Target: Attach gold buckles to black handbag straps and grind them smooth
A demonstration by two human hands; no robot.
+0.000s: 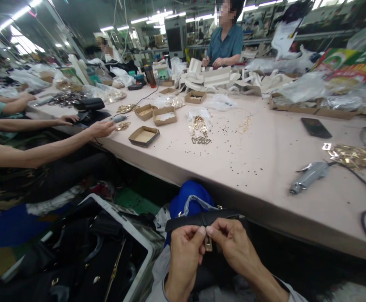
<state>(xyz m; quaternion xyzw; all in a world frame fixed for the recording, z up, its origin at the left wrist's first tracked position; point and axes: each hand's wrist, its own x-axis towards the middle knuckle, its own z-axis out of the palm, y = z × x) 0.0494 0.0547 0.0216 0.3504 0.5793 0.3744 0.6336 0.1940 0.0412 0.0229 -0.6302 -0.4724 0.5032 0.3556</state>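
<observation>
Low in the head view, my left hand [184, 256] and my right hand [233, 247] meet in front of my lap. Together they pinch a small gold metal fitting [208, 243] between thumbs and fingers. The fitting hangs at the edge of a black leather strap [202, 219], which lies across both hands just below the table edge. Behind the strap sits a blue bag [189, 197] with a clear plastic wrap.
A pink worktable [265, 155] carries a grey electric screwdriver [309, 177] with cable, gold hardware piles [356, 156], cardboard trays [144, 136], scattered screws and a black phone [316, 127]. Co-workers' arms [44, 147] reach in from the left. A bin of black bags [85, 256] stands lower left.
</observation>
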